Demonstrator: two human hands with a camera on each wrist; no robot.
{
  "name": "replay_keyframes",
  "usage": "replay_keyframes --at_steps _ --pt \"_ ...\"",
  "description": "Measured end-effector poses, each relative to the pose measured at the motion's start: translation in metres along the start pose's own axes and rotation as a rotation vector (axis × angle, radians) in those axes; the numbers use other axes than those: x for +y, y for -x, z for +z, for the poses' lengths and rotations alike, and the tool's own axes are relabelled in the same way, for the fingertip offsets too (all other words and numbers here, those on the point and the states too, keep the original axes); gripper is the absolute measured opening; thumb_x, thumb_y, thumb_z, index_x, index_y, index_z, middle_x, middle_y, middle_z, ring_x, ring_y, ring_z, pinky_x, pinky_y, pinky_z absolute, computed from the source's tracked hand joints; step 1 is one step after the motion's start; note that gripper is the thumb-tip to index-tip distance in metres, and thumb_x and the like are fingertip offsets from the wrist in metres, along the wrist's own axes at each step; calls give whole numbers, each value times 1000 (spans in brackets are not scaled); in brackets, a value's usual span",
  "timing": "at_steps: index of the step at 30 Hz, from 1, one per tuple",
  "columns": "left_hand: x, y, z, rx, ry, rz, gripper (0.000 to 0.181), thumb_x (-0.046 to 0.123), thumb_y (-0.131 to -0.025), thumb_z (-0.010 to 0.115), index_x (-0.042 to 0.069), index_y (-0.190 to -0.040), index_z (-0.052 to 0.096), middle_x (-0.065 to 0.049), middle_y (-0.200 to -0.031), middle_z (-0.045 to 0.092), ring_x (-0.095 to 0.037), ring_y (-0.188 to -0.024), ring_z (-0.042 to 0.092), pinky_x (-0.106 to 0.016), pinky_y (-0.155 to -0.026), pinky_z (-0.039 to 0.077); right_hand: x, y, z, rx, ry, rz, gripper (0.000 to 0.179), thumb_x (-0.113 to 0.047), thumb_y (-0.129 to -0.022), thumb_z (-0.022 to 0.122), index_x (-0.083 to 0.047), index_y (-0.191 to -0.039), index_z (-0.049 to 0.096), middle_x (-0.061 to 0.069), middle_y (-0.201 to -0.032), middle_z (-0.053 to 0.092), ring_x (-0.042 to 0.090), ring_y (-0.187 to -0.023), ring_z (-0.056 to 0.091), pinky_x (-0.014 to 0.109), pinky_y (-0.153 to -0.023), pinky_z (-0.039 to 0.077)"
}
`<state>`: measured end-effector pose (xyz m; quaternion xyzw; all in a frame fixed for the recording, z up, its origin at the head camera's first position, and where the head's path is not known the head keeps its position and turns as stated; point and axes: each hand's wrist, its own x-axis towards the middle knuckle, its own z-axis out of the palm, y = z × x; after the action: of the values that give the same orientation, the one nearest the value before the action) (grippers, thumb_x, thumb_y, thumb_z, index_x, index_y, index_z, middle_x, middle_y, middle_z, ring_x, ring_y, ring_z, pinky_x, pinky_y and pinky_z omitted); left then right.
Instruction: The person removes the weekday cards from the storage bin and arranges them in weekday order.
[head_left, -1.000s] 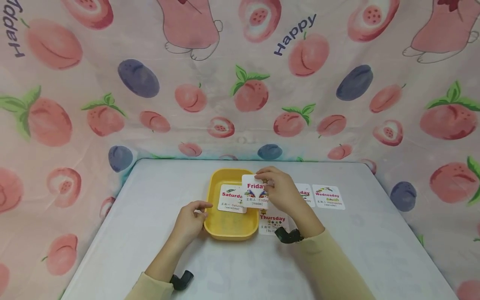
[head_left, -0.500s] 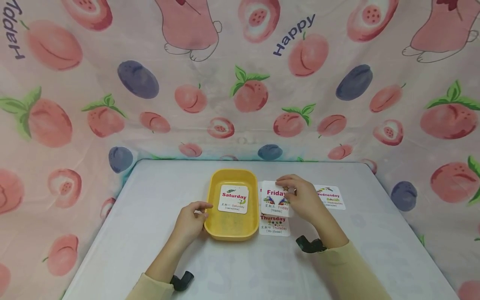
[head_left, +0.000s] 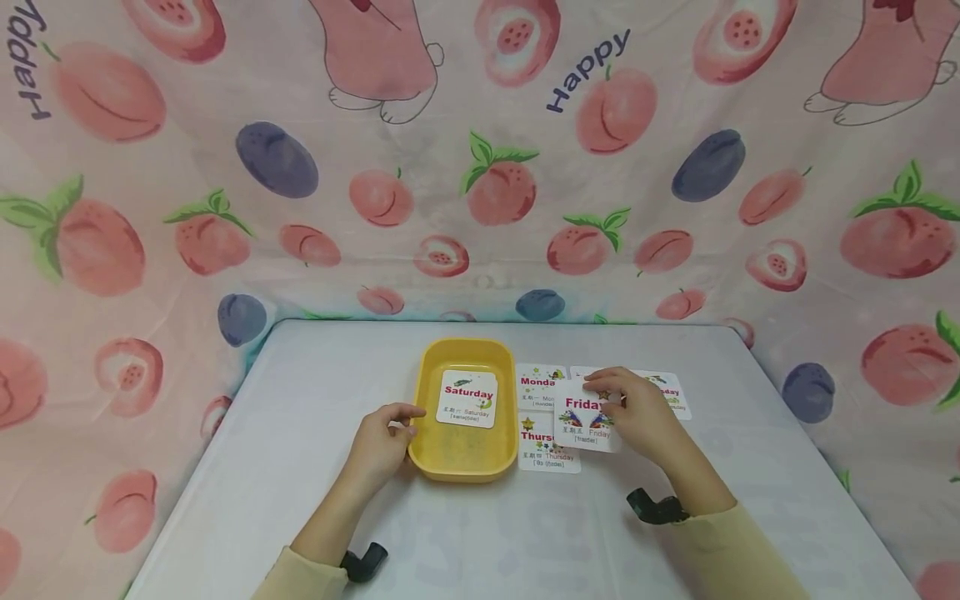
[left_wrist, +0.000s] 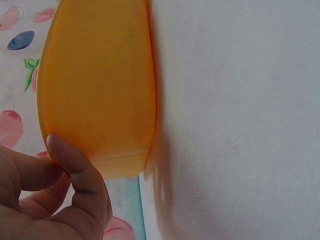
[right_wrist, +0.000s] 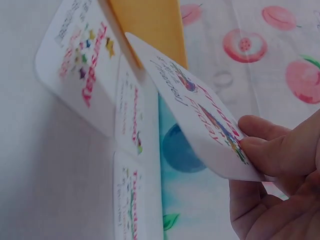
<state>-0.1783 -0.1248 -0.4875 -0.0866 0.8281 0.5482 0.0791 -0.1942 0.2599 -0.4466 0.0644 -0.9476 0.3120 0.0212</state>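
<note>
My right hand (head_left: 636, 410) pinches a white Friday card (head_left: 583, 425) by its right edge, between thumb and fingers. In the right wrist view the Friday card (right_wrist: 195, 112) is tilted, raised above the table. Beneath and beside it lie the Monday card (head_left: 537, 385) and the Thursday card (head_left: 546, 457). The Tuesday card (right_wrist: 131, 195) shows in the right wrist view. My left hand (head_left: 384, 437) pinches the left rim of a yellow tray (head_left: 461, 462); the left wrist view shows thumb and finger at that rim. One Saturday card (head_left: 467, 398) lies inside the tray.
The Wednesday card (head_left: 678, 400) lies at the right end of the back row, partly behind my right hand. A white-covered table (head_left: 420, 542) carries everything. Peach-print cloth (head_left: 480, 250) hangs behind its back edge and at the sides.
My right hand has carried the Friday card from over the tray to the right and toward me, uncovering the Saturday and Monday cards. The left hand and the tray stay put.
</note>
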Motion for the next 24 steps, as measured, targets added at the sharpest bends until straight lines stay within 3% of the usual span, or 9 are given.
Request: replay_keyframes --at_steps 10,17,24 --pt "0 1 0 -1 6 0 27 1 -104 62 9 -127 75 -11 -116 55 -19 -74 58 -32 -63 57 34 7 -4 -50 -34 45 37 6 -95 68 -10 -127 79 13 -145 67 44 -145 53 64 -115 48" --pt "0 1 0 -4 6 -7 28 1 -105 61 9 -127 74 -11 -117 55 -19 -73 58 -31 -63 56 54 9 -1 -90 -52 68 37 9 -95 66 -10 -123 80 18 -144 67 47 -144 53 67 -117 46" --pt "-1 0 2 2 3 7 27 0 -104 61 8 -126 74 -11 -115 54 -19 -70 58 -30 -61 55 66 7 5 -137 -68 153 39 10 -94 64 -11 -123 78 21 -146 65 45 -139 56 65 -113 49"
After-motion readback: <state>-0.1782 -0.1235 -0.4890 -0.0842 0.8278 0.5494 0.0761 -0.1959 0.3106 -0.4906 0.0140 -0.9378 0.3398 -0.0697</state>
